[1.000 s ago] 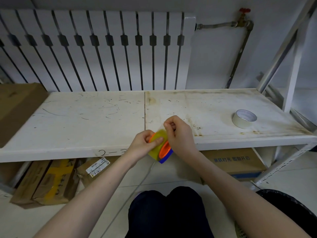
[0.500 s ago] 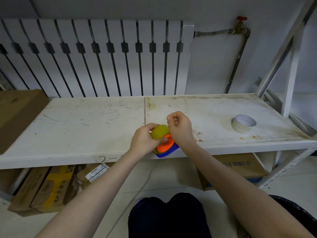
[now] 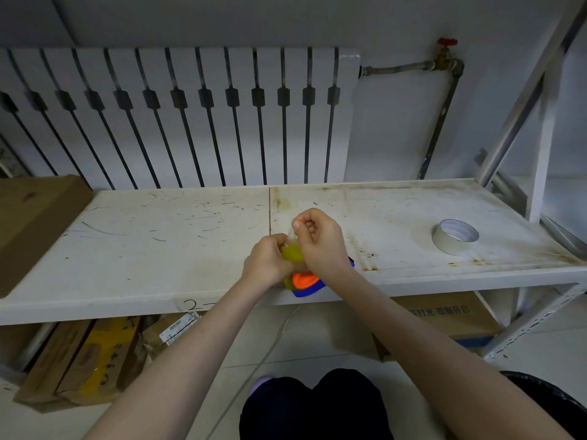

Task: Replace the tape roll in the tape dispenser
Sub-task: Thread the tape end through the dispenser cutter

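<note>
A: Left hand (image 3: 268, 260) clamped round the tape dispenser (image 3: 305, 281), fingers wrapped on the yellow-green tape roll (image 3: 293, 253) seated in it. Right hand (image 3: 320, 241) pinched shut just above, thumb and forefinger closed on what looks like a clear tape end; too faint to be sure.

B: Where does the dispenser sit?

A: At the front edge of the shelf (image 3: 158, 249), its blue base overhanging the lip slightly. Spare roll (image 3: 455, 236) lies flat, well apart to the right.

B: Step?

A: My reading: the roll is mounted and the free end is being drawn out for threading. Next calls for a steady pull toward the cutter while the left hand braces.

B: Room?

A: Open shelf behind and on both sides. The front lip is the hazard; the dispenser could slip off. Shelf upright (image 3: 540, 138) stands far right, clear of the hands.
</note>
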Available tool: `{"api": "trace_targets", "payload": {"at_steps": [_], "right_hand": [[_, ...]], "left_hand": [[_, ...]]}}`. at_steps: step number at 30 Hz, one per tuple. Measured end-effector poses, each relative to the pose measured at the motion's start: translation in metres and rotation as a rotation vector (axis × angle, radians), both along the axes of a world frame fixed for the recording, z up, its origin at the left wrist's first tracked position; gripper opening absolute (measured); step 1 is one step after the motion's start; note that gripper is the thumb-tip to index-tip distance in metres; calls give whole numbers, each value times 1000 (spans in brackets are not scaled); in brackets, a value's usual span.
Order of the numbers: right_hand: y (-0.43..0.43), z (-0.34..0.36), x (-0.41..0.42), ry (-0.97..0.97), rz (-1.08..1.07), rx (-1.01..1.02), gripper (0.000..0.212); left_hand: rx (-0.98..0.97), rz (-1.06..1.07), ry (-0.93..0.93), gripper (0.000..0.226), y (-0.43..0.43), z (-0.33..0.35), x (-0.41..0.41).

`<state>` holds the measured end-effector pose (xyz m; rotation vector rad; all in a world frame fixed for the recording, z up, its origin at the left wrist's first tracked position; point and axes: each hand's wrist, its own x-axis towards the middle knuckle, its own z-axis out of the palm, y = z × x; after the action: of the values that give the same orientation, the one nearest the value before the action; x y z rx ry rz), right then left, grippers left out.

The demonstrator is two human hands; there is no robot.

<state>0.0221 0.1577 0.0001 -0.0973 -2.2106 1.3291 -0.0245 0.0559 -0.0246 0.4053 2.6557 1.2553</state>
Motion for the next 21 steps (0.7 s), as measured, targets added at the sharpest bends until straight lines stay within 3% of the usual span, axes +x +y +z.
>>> {"api": "trace_targets", "payload": {"at_steps": [7, 12, 21], "right_hand": [[-7, 23, -2, 50, 36, -120, 10], [22, 27, -1, 69, -70, -189, 12], [64, 10, -1, -7, -254, -257, 10]], "left_hand": [[-74, -50, 19, 33, -2, 1, 4], [-63, -56, 25, 65, -6, 1, 0], [-89, -104, 49, 73, -13, 0, 3]]}}
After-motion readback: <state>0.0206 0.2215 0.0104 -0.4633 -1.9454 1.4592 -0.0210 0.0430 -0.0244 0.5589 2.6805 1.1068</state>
